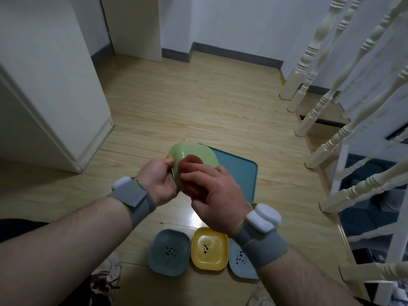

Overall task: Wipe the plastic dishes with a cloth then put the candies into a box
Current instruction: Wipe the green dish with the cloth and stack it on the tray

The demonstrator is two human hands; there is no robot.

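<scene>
Green dish gripped by left hand, right hand pressing red cloth

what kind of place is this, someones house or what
Most likely a home, in a hallway at the foot of a staircase. A white turned-baluster stair railing runs along the right, the wood-look floor meets white walls with a grey skirting board, and plastic dishes sit on the floor.
</scene>
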